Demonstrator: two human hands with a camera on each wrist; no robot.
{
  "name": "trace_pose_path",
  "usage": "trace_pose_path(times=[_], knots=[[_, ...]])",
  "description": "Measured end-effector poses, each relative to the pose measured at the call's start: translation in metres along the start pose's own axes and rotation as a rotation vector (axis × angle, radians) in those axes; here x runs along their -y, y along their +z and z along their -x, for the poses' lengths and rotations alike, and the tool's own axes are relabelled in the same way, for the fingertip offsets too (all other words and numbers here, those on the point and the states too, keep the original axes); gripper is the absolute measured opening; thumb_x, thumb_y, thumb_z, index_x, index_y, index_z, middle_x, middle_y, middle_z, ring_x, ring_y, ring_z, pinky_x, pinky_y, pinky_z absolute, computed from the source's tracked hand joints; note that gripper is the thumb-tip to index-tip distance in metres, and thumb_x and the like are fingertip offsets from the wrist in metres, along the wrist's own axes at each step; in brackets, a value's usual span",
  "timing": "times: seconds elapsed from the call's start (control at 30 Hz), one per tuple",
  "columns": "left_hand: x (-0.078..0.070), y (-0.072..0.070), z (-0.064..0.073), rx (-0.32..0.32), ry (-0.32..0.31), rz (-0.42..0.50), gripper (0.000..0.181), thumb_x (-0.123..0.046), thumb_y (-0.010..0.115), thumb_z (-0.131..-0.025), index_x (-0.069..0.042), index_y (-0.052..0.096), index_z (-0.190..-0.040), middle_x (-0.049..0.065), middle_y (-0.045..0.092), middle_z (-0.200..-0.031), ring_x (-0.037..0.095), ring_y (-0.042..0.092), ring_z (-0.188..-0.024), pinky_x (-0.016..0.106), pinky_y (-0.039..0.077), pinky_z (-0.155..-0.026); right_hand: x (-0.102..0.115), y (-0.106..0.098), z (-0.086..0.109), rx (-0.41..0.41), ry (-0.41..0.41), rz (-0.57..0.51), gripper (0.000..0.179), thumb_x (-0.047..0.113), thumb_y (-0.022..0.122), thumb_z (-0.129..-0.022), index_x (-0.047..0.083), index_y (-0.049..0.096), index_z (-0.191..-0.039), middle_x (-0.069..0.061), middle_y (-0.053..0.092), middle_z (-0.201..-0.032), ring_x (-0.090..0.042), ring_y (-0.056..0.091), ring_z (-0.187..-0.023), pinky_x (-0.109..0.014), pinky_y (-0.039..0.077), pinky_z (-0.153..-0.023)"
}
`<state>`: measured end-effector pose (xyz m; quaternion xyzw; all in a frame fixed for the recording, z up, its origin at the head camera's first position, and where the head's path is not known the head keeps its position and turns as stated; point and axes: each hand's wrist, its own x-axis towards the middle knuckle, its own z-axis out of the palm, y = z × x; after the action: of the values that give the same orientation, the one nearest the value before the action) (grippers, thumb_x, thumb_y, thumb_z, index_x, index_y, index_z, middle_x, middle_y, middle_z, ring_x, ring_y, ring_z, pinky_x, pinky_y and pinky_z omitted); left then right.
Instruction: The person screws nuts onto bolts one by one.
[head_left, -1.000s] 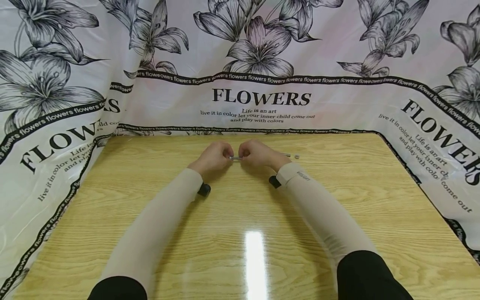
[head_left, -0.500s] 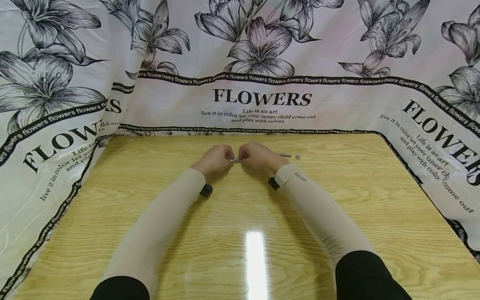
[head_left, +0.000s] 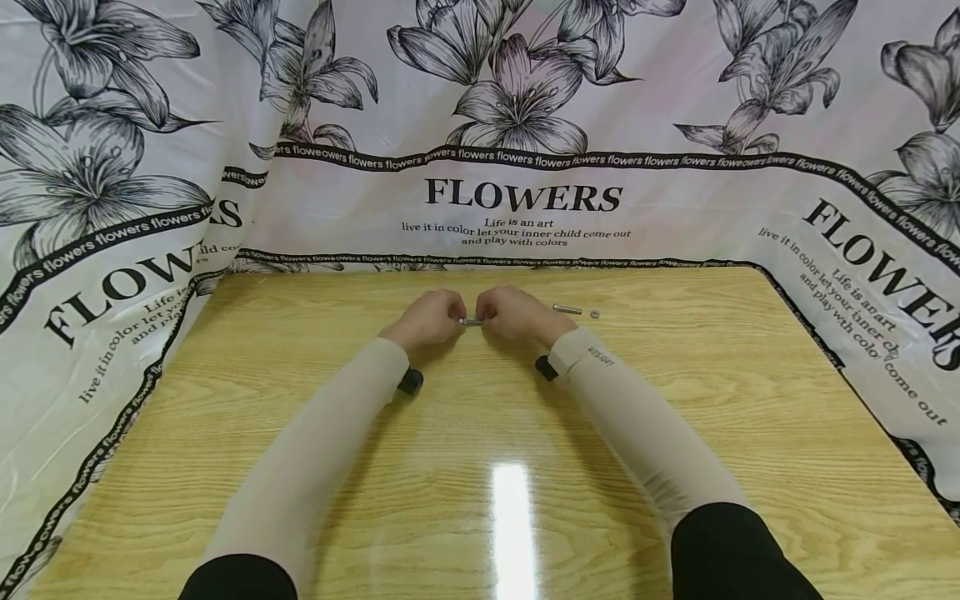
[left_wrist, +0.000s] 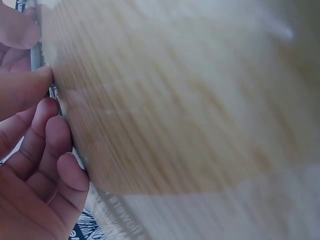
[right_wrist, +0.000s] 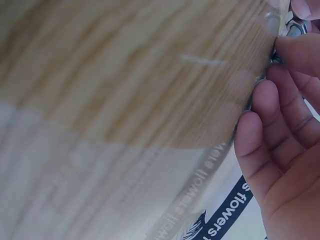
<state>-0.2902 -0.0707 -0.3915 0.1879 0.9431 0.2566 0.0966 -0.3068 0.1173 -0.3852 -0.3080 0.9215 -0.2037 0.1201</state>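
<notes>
A small silver bolt (head_left: 471, 322) spans the gap between my two hands, lying sideways close over the far part of the table. My left hand (head_left: 430, 317) pinches its left end between thumb and fingertips. From the other side, my right hand (head_left: 519, 313) pinches the right end. A grey stretch of the bolt's shank (left_wrist: 36, 57) shows by the left thumb (left_wrist: 30, 90) in the left wrist view. Shiny metal of the bolt (right_wrist: 296, 29) appears beside the right thumb (right_wrist: 302, 55) in the right wrist view. The fingers cover both ends.
Right of my right hand, a second bolt (head_left: 567, 309) lies on the wooden table (head_left: 675, 375), and a nut (head_left: 595, 314) sits just beyond it. A flower-printed cloth (head_left: 525, 208) hangs along the table's back and sides.
Both hands have come slightly nearer to me with the bolt still pinched between them. The second bolt, partly hidden behind the right wrist before, now shows whole.
</notes>
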Motion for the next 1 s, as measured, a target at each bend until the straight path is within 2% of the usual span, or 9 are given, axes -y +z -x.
trace_pose_path(times=[0.2, 0.43, 0.57, 0.73, 0.87, 1.0], knots=[[0.0, -0.002, 0.003, 0.027, -0.018, 0.026, 0.027, -0.017, 0.07, -0.087, -0.006, 0.06, -0.111, 0.006, 0.059, -0.095, 0.021, 0.056, -0.086, 0.034, 0.046, -0.078, 0.001, -0.002, 0.003, 0.005, 0.007, -0.003, 0.019, 0.009, 0.062, -0.089, 0.008, 0.066, -0.107, -0.007, 0.066, -0.102, -0.022, 0.059, -0.095, -0.037, 0.048, -0.086], [0.002, -0.005, 0.009, 0.038, -0.022, 0.068, 0.031, -0.016, 0.07, -0.087, -0.006, 0.058, -0.114, 0.006, 0.06, -0.094, 0.021, 0.056, -0.086, 0.034, 0.046, -0.079, 0.002, -0.002, 0.01, -0.003, 0.023, -0.025, 0.022, 0.013, 0.065, -0.089, 0.008, 0.064, -0.111, -0.009, 0.065, -0.104, -0.024, 0.06, -0.098, -0.039, 0.048, -0.087], [0.003, -0.005, 0.013, 0.026, -0.021, 0.078, 0.034, -0.017, 0.069, -0.088, -0.005, 0.056, -0.117, 0.005, 0.061, -0.095, 0.021, 0.056, -0.088, 0.035, 0.046, -0.082, 0.002, -0.003, 0.016, -0.024, 0.022, -0.041, 0.025, 0.014, 0.065, -0.089, 0.008, 0.063, -0.114, -0.008, 0.065, -0.101, -0.022, 0.06, -0.095, -0.038, 0.049, -0.085], [0.001, -0.005, 0.019, 0.004, -0.016, 0.093, 0.038, -0.018, 0.069, -0.088, -0.005, 0.054, -0.121, 0.004, 0.06, -0.095, 0.021, 0.057, -0.088, 0.036, 0.046, -0.083, 0.003, -0.004, 0.025, -0.037, 0.0, -0.063, 0.024, 0.013, 0.062, -0.09, 0.007, 0.062, -0.114, -0.005, 0.064, -0.091, -0.019, 0.059, -0.083, -0.035, 0.049, -0.077], [-0.002, -0.002, 0.024, 0.001, 0.004, 0.126, 0.038, -0.017, 0.067, -0.088, -0.006, 0.053, -0.122, 0.003, 0.06, -0.095, 0.019, 0.057, -0.087, 0.035, 0.047, -0.081, 0.003, -0.003, 0.034, -0.048, -0.034, -0.077, 0.021, 0.013, 0.063, -0.091, 0.007, 0.063, -0.111, -0.002, 0.063, -0.084, -0.017, 0.057, -0.077, -0.033, 0.048, -0.071], [-0.008, 0.001, 0.029, -0.015, 0.048, 0.125, 0.035, -0.016, 0.067, -0.088, -0.006, 0.056, -0.12, 0.003, 0.06, -0.095, 0.018, 0.057, -0.088, 0.034, 0.047, -0.081, 0.003, -0.004, 0.044, -0.073, -0.065, -0.099, 0.021, 0.011, 0.065, -0.089, 0.004, 0.063, -0.109, -0.003, 0.063, -0.083, -0.018, 0.058, -0.077, -0.034, 0.048, -0.072]])
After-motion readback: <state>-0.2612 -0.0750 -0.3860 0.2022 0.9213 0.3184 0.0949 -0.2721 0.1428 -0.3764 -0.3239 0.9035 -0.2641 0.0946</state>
